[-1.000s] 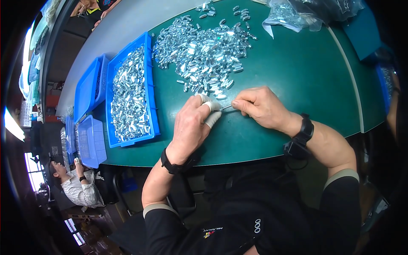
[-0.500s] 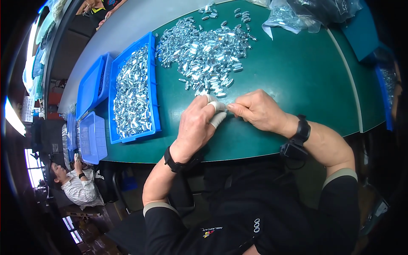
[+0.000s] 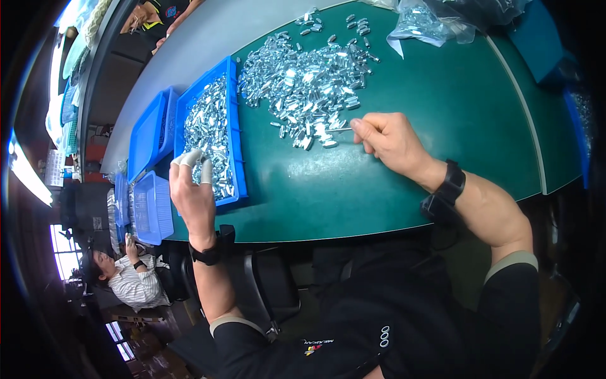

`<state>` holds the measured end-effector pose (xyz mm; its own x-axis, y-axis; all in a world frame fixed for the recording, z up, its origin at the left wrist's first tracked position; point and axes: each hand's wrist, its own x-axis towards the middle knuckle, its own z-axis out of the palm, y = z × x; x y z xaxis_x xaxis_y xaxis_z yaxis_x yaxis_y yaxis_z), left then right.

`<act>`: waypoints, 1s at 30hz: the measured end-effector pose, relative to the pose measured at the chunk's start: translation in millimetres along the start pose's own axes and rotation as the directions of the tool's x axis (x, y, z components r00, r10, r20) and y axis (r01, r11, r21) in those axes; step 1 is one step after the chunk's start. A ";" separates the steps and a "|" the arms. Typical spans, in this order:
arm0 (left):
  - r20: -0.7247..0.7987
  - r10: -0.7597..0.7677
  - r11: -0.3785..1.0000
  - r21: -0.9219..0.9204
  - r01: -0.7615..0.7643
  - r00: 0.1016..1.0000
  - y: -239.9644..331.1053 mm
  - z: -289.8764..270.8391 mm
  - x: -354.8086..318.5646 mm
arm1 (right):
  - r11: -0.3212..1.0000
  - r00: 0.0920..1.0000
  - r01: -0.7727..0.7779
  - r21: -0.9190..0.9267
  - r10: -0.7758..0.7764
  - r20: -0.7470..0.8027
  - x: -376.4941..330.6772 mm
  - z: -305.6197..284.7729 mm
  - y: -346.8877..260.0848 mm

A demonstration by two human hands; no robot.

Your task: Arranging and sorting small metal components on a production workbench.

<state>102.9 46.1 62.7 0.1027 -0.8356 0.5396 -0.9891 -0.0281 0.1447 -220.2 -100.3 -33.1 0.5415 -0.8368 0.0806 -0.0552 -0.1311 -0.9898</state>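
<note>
My left hand [image 3: 194, 196], with white covers on several fingertips, is over the near end of a blue tray [image 3: 235, 145] full of small shiny metal parts [image 3: 207, 120]. Its fingers are apart and I see nothing held in them. My right hand [image 3: 392, 140] pinches a thin metal rod [image 3: 341, 129] between thumb and forefinger. The rod points left, its tip at the near edge of a loose pile of the same silvery parts [image 3: 309, 79] on the green tabletop [image 3: 379, 189]. Each wrist wears a black strap.
Left of the tray stand a blue bin [image 3: 148, 136] and a blue plastic basket [image 3: 153, 208]. Clear bags of parts [image 3: 426, 25] lie at the far right. One person [image 3: 136, 278] in a striped shirt sits at left; another person's arm [image 3: 183, 16] shows at the far left.
My hands were together in front of the pile. The left has moved left to the tray and its fingers have parted; the right has moved slightly up and right, with the rod now showing.
</note>
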 end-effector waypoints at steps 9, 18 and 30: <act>0.278 0.156 0.978 -0.177 -0.109 0.948 68.3 73.9 2.2 | 0.997 0.998 0.038 -0.071 -0.034 0.057 -3.0 2.4 -1.2; 0.307 0.266 0.950 -0.244 -0.195 0.914 83.6 83.5 -1.5 | 0.993 0.995 0.082 -0.079 -0.077 0.064 -4.3 6.5 3.6; 0.306 0.111 0.977 -0.206 -0.048 0.946 72.3 92.4 -15.0 | 0.970 0.987 0.138 -0.202 -0.119 0.106 -5.6 9.4 6.9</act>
<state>20.1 5.9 -11.6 -0.0448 -0.9611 0.2726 -0.9499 0.1255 0.2863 -215.7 -91.5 -41.6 0.6298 -0.7545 0.1846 -0.1482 -0.3499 -0.9250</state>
